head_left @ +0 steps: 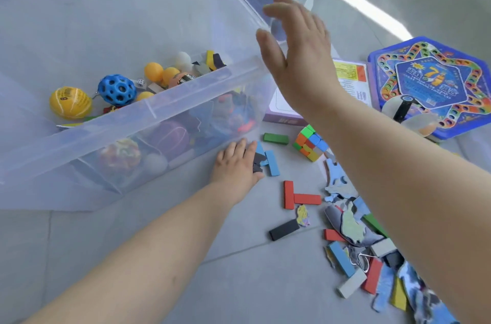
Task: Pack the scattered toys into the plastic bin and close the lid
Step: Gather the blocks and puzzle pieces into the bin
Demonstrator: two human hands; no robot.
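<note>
Beside the big clear plastic bin (pixel 159 114) on the floor, the left hand (pixel 236 164) covers small flat blue and dark pieces (pixel 272 163), likely to scoop them. I cannot tell if it grips. The right hand (pixel 295 58) hovers over the bin, fingers spread, holding nothing.

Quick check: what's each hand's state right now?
Left hand: on the floor against dark pieces beside the bin; grip cannot be told.
Right hand: open, empty, raised.
</note>
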